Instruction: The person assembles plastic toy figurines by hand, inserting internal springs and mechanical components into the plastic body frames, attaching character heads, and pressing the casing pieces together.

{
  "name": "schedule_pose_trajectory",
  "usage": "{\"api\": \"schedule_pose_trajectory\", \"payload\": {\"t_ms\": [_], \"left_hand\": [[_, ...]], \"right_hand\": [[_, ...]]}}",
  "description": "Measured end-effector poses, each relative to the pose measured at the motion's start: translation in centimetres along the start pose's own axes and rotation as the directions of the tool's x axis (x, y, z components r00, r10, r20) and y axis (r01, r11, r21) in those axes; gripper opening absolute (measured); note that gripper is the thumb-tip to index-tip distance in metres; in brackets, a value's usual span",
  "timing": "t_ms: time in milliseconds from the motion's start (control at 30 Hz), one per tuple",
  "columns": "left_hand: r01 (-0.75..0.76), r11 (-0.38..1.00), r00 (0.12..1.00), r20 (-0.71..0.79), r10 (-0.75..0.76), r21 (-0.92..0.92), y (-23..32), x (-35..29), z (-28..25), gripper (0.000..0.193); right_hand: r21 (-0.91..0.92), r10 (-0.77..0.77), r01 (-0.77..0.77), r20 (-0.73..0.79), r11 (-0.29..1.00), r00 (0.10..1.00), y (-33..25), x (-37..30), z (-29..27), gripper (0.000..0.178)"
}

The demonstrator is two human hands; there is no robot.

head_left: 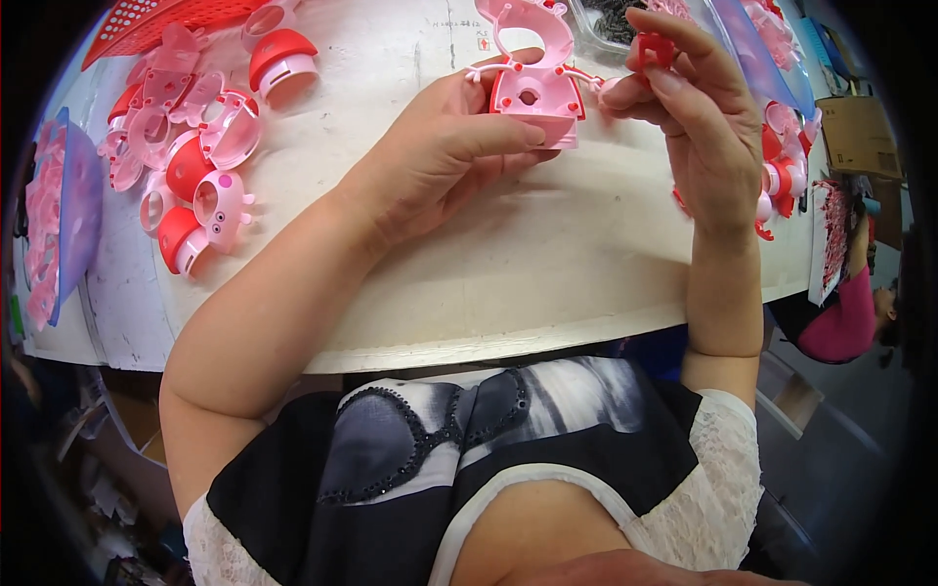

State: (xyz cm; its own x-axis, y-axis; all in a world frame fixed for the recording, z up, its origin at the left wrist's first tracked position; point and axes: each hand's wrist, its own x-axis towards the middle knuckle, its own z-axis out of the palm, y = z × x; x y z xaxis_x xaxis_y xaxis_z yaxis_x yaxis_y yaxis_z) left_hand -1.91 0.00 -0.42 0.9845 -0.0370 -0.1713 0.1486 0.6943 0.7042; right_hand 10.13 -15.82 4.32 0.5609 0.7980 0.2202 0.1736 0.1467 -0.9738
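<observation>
My left hand (469, 146) is closed round a pink and red plastic toy body shell (532, 103), its hollow inside facing up. Thin pink arms stick out at both sides of the shell, and a round pink head-shaped frame (539, 34) rises from its top. To the right, my right hand (699, 117) pinches a small red plastic part (653, 51) between thumb and fingers, raised above the table. Its lower fingers are close to the tip of the toy's right arm; whether they touch cannot be told.
A pile of pink and red toy parts (186, 146) lies on the white table (469, 283) at left, near a red perforated basket (147, 27). A clear tray (601, 24) of small dark pieces stands at the back. More parts (777, 171) lie right; a person (845, 317) is beyond.
</observation>
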Motion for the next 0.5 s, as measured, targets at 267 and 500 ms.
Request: {"api": "schedule_pose_trajectory", "payload": {"t_ms": [267, 500], "left_hand": [[0.014, 0.997, 0.999, 0.036, -0.017, 0.071, -0.2, 0.2, -0.1, 0.066], [-0.074, 0.997, 0.995, -0.072, 0.072, -0.023, -0.5, 0.0, 0.3, 0.041]], "right_hand": [[0.212, 0.383, -0.357, -0.099, 0.910, 0.918, -1.5, -0.3, 1.1, 0.024], [-0.484, -0.029, 0.081, 0.114, 0.871, 0.993, 0.6, -0.7, 0.1, 0.025]]}}
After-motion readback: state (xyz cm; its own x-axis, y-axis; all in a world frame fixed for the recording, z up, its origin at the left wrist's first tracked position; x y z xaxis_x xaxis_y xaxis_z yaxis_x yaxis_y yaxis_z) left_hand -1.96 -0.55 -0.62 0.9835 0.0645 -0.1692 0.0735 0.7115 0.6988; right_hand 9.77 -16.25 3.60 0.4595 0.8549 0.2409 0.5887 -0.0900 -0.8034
